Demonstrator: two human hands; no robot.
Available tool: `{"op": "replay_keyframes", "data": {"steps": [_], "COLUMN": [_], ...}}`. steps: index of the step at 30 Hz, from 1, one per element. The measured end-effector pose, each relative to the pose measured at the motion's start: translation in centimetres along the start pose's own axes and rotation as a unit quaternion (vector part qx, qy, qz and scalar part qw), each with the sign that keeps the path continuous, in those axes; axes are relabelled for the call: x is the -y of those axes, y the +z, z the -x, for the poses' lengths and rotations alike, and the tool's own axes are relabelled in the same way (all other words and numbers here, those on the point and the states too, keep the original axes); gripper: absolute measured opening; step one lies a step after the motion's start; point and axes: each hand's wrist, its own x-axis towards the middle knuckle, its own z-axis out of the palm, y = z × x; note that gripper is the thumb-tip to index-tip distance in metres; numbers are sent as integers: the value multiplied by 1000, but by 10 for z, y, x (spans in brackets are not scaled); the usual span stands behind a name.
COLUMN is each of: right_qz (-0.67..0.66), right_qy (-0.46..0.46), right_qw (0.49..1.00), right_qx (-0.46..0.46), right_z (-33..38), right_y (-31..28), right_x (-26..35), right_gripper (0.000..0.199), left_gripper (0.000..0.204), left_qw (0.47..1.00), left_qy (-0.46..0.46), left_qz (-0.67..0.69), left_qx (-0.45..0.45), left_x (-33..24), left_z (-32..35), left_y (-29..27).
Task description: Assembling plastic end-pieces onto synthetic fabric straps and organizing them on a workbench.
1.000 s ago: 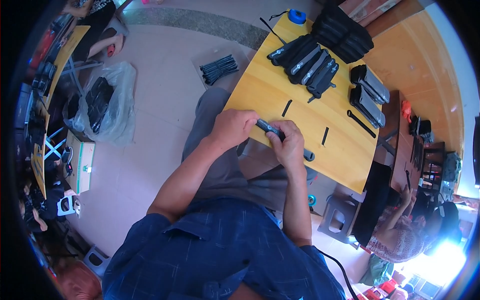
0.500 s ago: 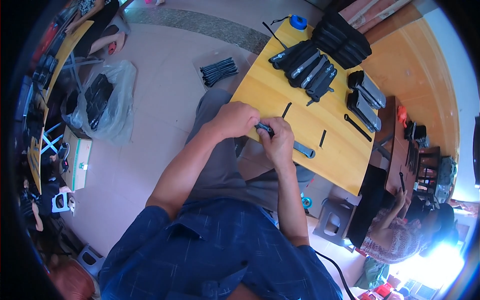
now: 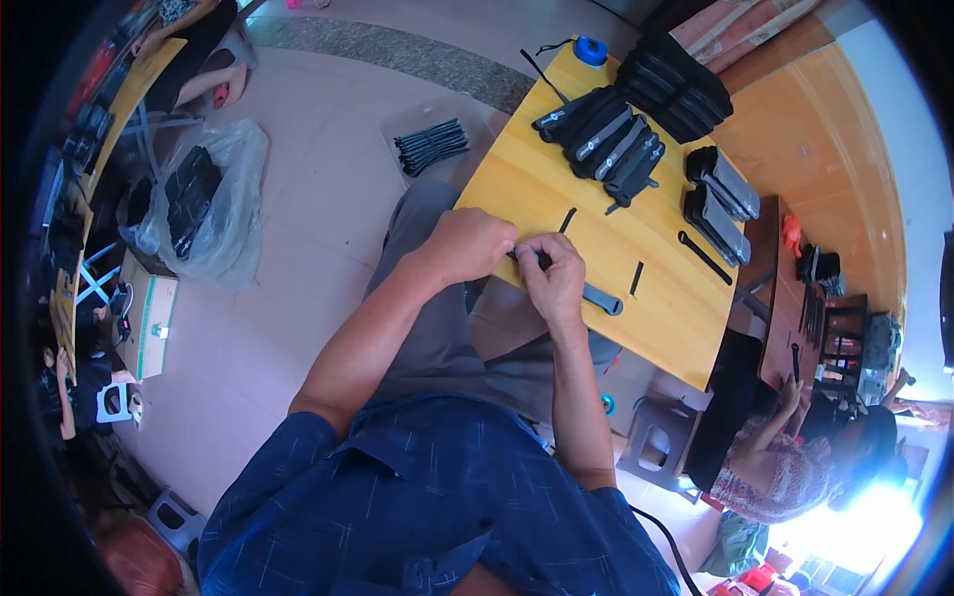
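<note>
I see L hand (image 3: 465, 241) clenched on the upper-left end of a flat, grey-black, round-ended strap (image 3: 602, 300), R hand (image 3: 555, 275) pinching it farther along — long axis runs diag. down-right, rounded end by yellow wooden table's (image 3: 676, 343) near edge — R hand's nearer that.

There's one held strap (image 3: 602, 301), two grey bundles (image 3: 717, 226), one tape measure (image 3: 590, 51).

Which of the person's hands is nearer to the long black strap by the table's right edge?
Right. The right hand is left of the long black strap, with a short black strip between them; the left hand is farther left, beyond the right hand.
</note>
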Motion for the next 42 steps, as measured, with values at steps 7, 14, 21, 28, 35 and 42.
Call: {"op": "replay_keyframes", "data": {"steps": [7, 14, 21, 28, 35, 42], "right_qz": [27, 55, 71, -4, -52, -95], "right_qy": [-20, -23, -53, -67, -60, -19], "right_qw": [999, 998, 996, 993, 988, 988], "right_qx": [0, 8, -31, -101, -130, -116], "right_z": [-1, -8, 1, 21, 39, 44], "right_y": [3, 1, -4, -13, -14, -30], "right_x": [-1, -3, 8, 31, 44, 46], "right_gripper": [8, 10, 10, 8, 8, 6], "left_gripper": [15, 14, 20, 34, 28, 20], "left_qw": [997, 992, 975, 913, 889, 924], "left_qy": [0, 14, -26, -50, 10, 103], "left_qz": [39, 13, 118, 381, 448, 342], "left_qx": [-70, -123, -188, -134, -95, -140], "left_x": [2, -3, -6, -12, -31, -52], "left_z": [10, 15, 21, 24, 26, 21], "left_y": [18, 31, 32, 33, 28, 9]}}
